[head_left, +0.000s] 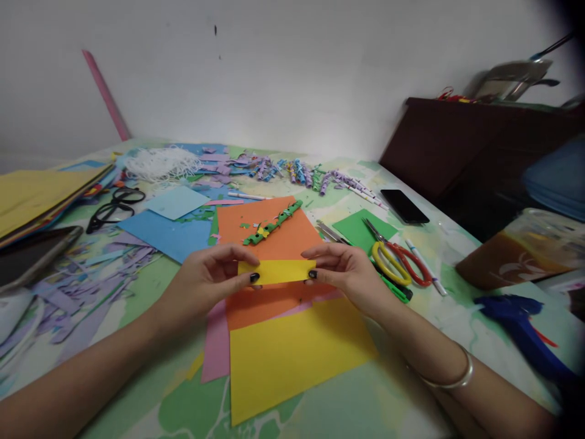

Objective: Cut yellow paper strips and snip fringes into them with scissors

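A small yellow paper strip point(282, 271) is stretched level between my two hands. My left hand point(212, 271) pinches its left end, thumb in front and fingers behind. At the right end, my right hand point(340, 268) grips it the same way. Beneath lies an orange sheet point(262, 308), bearing a green paper roll point(278, 221) with a small yellow flower shape on it. Closer to me a larger yellow sheet point(297, 360) partly covers a pink sheet point(216, 347). Scissors point(402, 256) with yellow and red handles rest right of my right hand, beside a green cutter point(395, 288).
To the right are a blue glue gun point(516, 317), a cup of brown drink point(516, 253) and a phone point(404, 206). Glasses point(114, 207), a tablet point(36, 256) and purple paper scraps point(100, 283) lie left. Decorated paper rolls point(299, 172) and white string point(162, 163) sit at the back.
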`<state>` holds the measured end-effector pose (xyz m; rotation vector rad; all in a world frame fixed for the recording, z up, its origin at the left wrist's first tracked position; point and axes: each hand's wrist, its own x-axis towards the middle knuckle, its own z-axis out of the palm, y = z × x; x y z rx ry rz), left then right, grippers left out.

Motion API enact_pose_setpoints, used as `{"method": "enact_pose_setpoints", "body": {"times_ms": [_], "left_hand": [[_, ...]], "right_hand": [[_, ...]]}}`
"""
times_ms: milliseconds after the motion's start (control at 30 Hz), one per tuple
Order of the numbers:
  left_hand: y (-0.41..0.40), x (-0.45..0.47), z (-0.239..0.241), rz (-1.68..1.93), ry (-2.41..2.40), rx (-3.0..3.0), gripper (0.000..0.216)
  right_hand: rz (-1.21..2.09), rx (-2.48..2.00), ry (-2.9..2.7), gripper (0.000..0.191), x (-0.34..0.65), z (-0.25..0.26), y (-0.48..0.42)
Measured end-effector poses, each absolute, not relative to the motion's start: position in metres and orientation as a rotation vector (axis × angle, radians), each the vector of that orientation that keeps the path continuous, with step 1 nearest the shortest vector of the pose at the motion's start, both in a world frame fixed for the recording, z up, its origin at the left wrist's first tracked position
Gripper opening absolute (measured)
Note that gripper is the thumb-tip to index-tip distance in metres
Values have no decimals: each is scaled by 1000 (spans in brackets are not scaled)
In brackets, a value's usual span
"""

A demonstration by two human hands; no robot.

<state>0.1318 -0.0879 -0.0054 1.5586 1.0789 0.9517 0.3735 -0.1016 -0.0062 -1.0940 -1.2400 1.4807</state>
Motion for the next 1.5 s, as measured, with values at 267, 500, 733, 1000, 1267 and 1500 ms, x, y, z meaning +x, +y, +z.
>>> {"method": "enact_pose_setpoints", "body": {"times_ms": [267,500,733,1000,1267,1500], "left_hand": [[-87,130,-3,1025,1146,1558,21],[-85,128,-5,1052,1084,1530,19],[-93,132,1,618,892,1284,27],[-109,147,7,451,942,1363,6],[-104,138,16,548,1034,1178,19],[-103,134,22,599,1001,1171,17]], "right_hand": [[1479,-987,-1239,33,376,-5,-101],[1462,-973,-1260,26,375,-4,-102],[1446,-1035,-1358,23,363,-2,-109],[1050,-1283,-1864,19,353,0,-117],[117,-2286,-1663,26,474,22,-72],[195,-2532,-1673,42,516,13,-63]]}}
